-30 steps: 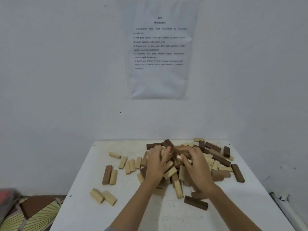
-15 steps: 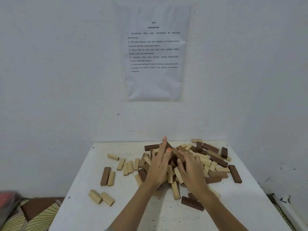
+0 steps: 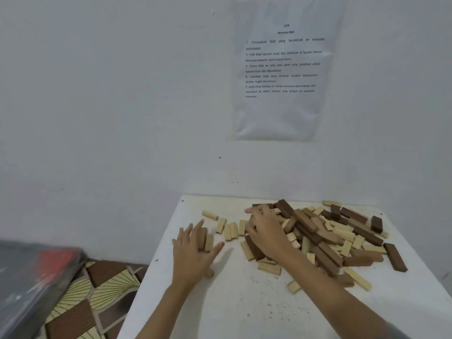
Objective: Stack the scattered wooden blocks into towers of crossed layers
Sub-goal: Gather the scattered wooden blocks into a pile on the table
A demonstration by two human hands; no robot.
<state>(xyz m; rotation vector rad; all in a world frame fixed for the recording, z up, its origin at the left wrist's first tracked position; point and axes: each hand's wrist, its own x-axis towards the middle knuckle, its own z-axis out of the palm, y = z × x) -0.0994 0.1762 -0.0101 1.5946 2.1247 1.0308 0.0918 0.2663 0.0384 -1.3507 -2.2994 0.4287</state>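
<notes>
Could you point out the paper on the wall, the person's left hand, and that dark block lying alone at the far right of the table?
Paper sheet (image 3: pixel 281 113): head view, blank lower half.
Left hand (image 3: pixel 192 255): head view, back of hand.
Dark block (image 3: pixel 395 257): head view, top face.

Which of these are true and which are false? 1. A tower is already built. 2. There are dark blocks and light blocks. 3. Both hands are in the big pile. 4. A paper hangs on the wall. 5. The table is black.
1. False. The blocks lie in a loose pile with no tower yet.
2. True. Dark brown and pale ones are mixed together.
3. False. Only the right hand is at the pile; the left hand reaches to a separate pair of blocks off to the left.
4. True. A printed paper is on the wall.
5. False. The table is white.
</notes>
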